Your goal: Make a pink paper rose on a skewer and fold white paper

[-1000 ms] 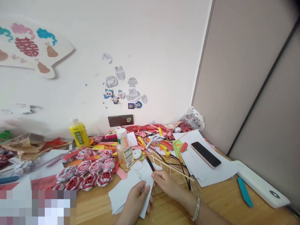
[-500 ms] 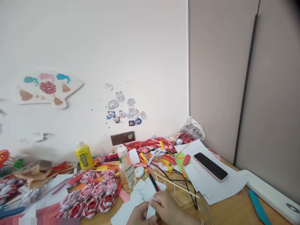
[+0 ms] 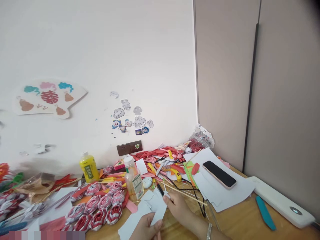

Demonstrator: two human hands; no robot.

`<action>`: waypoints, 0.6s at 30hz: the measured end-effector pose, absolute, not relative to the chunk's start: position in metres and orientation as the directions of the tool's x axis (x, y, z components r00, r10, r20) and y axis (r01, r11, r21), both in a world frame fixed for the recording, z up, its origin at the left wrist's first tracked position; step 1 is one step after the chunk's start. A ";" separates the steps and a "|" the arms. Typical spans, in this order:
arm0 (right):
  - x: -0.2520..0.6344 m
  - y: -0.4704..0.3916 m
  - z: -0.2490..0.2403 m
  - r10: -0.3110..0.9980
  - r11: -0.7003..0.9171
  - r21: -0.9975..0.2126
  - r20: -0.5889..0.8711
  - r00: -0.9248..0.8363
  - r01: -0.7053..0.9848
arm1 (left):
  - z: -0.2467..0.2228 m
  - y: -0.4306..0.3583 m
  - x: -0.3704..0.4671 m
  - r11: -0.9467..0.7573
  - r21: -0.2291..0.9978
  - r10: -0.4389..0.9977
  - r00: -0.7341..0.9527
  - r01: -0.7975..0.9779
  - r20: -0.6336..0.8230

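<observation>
My left hand (image 3: pixel 146 227) is closed at the bottom edge, its thumb pressed against the fingers on a piece of white paper (image 3: pixel 159 216). Just to the right and a little farther off is my right hand (image 3: pixel 180 207), thumb and fingers closed together. A small whitish bit shows at its fingertips, too small to make out. Right beyond those fingertips is a black, pen-like stick (image 3: pixel 160 189) over the white sheets. More white paper (image 3: pixel 135 220) lies under and left of my hands.
Rolled red-and-white paper roses (image 3: pixel 98 216) lie at left. Behind stand a clear bottle (image 3: pixel 135 181) and a yellow bottle (image 3: pixel 89 169). Colored paper strips, a yellow glue gun (image 3: pixel 176 174) with black cord and thin sticks crowd the back. A phone (image 3: pixel 219 174) rests on white sheets.
My hands have come apart: the right moved away from the left, up toward the black stick. The left stays low with the paper. The view has turned slightly right.
</observation>
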State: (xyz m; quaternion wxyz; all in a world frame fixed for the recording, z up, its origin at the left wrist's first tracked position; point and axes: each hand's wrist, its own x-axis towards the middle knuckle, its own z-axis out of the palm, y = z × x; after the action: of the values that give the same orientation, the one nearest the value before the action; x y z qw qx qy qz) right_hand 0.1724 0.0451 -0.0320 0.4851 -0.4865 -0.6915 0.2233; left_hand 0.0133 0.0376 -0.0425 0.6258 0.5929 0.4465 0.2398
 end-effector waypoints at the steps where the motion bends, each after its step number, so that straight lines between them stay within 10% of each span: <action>1: 0.173 0.045 -0.031 0.890 0.424 -0.786 0.455 -0.043 0.450 | -0.043 0.038 0.013 0.190 0.957 0.825 0.492 0.220 -0.277; 18: 0.173 0.039 -0.026 0.926 0.375 -0.881 0.344 -0.152 0.289 | -0.026 0.025 0.006 0.304 0.953 0.744 0.623 0.004 -0.240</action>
State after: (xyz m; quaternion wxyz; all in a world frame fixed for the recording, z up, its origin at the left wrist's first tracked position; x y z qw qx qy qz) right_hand 0.1726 0.0386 -0.0255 0.4740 -0.4467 -0.6802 0.3363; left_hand 0.0059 0.0254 -0.0263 0.7270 0.5321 0.3516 0.2545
